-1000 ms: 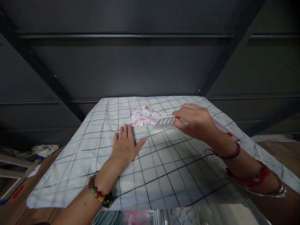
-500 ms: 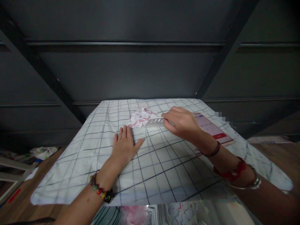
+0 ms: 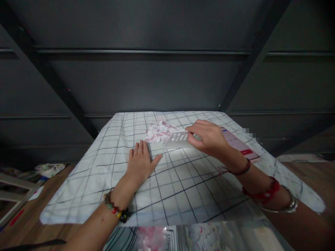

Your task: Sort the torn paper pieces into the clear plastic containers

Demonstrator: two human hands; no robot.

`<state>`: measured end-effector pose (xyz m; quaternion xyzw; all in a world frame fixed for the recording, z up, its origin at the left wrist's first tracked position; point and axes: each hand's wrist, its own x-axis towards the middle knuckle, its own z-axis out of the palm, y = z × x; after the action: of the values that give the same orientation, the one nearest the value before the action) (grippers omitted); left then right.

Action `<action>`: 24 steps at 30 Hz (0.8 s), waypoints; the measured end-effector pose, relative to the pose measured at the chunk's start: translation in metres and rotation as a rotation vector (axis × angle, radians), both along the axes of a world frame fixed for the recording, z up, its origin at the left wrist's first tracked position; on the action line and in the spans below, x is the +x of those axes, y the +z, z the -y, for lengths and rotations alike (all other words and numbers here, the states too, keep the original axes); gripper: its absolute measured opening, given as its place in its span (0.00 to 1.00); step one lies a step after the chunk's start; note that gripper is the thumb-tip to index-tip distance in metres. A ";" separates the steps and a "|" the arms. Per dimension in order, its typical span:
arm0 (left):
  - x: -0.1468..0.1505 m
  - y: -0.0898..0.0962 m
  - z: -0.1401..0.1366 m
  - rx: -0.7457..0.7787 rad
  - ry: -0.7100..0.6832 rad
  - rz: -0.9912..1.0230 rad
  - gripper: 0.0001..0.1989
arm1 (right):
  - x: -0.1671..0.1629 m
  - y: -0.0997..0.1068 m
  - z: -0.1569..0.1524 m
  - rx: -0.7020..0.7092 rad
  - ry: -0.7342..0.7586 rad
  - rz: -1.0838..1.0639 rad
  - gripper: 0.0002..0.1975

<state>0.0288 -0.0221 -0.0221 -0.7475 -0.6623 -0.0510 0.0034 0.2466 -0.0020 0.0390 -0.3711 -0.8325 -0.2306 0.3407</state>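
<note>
My left hand lies flat on the white checked cloth, fingers apart, just in front of a pile of white and pink paper scraps. Pinched in my right hand is a thin white plastic piece with a row of slots, tilted up on its edge. Its left end reaches close to the near right side of the pile. My fingers cover its right end, and what kind of tool it is I cannot make out.
A phone with a lit screen lies right of my right hand. Along the near edge is a clear container with pink and whitish bits. Dark panels rise behind the cloth. A white frame stands at the lower left.
My right hand has drawn the slotted white piece slightly right and nearer, away from the paper scraps. My left hand stays flat in about the same place.
</note>
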 end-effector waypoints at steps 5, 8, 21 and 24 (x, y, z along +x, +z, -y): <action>-0.001 -0.001 -0.001 0.007 -0.001 0.008 0.41 | 0.004 0.000 -0.001 -0.038 0.018 0.048 0.12; -0.002 -0.002 -0.001 0.027 -0.016 0.018 0.41 | 0.004 0.001 -0.001 -0.059 0.034 0.059 0.11; -0.002 -0.003 -0.002 0.030 -0.016 0.003 0.40 | 0.000 0.000 -0.002 -0.060 0.040 0.042 0.11; -0.002 -0.002 -0.002 0.019 -0.006 -0.003 0.41 | -0.002 0.001 -0.002 -0.054 0.045 0.047 0.11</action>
<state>0.0268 -0.0205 -0.0242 -0.7495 -0.6596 -0.0560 0.0115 0.2450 -0.0002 0.0397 -0.3558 -0.8543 -0.2087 0.3162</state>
